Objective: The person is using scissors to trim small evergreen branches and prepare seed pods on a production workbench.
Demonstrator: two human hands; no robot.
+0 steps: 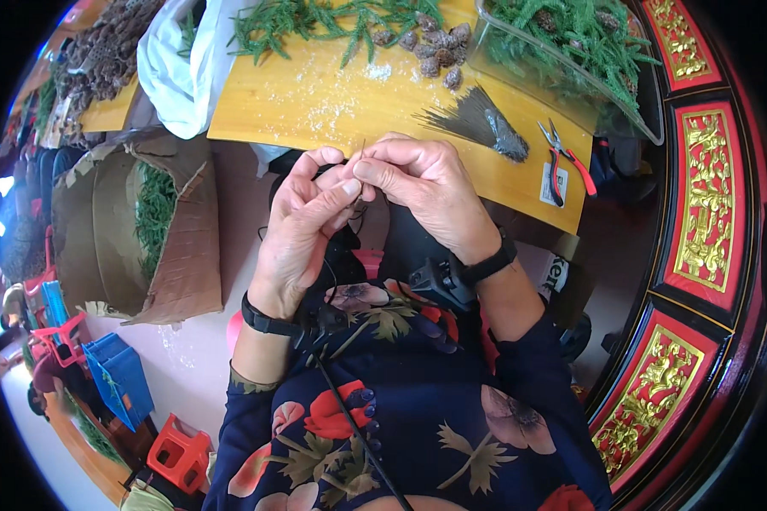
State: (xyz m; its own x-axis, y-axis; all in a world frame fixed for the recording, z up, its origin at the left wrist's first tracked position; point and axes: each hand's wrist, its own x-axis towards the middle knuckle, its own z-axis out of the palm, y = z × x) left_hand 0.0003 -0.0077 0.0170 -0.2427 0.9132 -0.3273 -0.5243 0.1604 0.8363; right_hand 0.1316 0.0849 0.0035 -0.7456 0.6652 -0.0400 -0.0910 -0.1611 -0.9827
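My left hand (302, 209) and my right hand (435, 183) meet in front of the table's near edge, thumbs and fingertips pinched close together. Between them they grip a thin dark wire (364, 146), its tip poking up past my right thumb. The lower part of what I hold is mostly hidden by my fingers. Beyond my right hand a bundle of thin dark wires (481, 119) lies fanned out on the yellow table (294, 106). To its right rest pliers with red and black handles (562, 162), partly over a white card (552, 184).
Green sprigs (332, 25) and several pine cones (435, 47) lie at the table's far side. A clear bin (562, 72) of greenery stands back right, a white bag (175, 72) back left. At left are an open cardboard box (128, 230), a blue crate (119, 379) and a red stool (179, 451).
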